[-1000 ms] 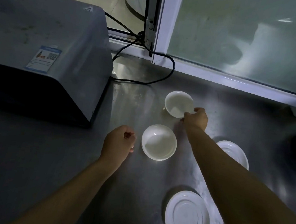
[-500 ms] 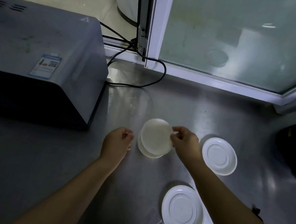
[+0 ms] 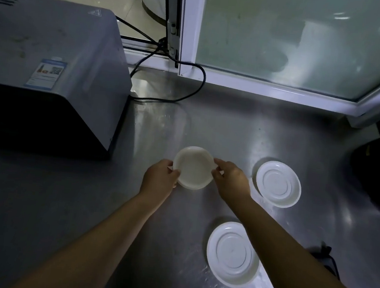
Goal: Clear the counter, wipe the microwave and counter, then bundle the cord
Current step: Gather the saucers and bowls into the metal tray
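Bowls (image 3: pixel 193 167) stacked, white (both hands gripping).

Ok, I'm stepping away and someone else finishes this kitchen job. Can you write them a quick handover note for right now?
Left hand: grips the left rim of the stacked bowls.
Right hand: pinches their right rim.
Things: the bowls sit nested on the steel counter, in front of the microwave. Two white plates lie apart on the counter, the far plate to the right of the bowls, the near plate closest to you. The black cord loops loose behind.
Done: two bowls stacked.
Left: remove bowls and both plates, wipe microwave and counter, bundle the cord.
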The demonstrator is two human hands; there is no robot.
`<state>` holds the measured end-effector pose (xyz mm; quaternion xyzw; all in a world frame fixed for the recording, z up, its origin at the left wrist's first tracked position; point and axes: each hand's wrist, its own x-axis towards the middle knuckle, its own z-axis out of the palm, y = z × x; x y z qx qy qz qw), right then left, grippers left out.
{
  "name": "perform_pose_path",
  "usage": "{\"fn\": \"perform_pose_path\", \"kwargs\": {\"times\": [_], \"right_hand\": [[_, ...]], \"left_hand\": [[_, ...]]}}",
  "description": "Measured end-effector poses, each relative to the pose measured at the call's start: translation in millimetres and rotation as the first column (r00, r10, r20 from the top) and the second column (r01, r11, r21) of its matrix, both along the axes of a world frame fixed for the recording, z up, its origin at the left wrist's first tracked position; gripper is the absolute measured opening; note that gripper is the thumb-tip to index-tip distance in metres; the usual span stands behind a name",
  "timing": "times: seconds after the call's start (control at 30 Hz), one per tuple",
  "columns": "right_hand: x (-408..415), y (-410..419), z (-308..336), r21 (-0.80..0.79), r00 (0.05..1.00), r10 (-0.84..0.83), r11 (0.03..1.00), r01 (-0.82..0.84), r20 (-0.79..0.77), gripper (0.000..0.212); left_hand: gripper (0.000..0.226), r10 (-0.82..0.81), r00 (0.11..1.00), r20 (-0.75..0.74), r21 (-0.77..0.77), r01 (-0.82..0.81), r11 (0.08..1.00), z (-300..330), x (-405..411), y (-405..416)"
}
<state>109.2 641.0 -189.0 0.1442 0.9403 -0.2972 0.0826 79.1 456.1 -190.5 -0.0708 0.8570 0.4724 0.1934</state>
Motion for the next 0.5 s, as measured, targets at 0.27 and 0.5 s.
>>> {"fn": "perform_pose_path", "kwargs": {"times": [0.27, 0.5], "right_hand": [[60, 32, 9, 0.017, 0.996, -0.066, 0.998, 0.065, 0.061, 0.028], [150, 53, -2, 0.205, 0.981, -0.133, 0.973, 0.103, 0.138, 0.022]], "left_hand": [[0.04, 0.028, 0.953, -0.3, -0.222, -0.098, 0.97, 14, 26, 6], [0.021, -0.209, 0.932, -0.295, -0.172, 0.163, 0.972, 15, 71, 16]]}}
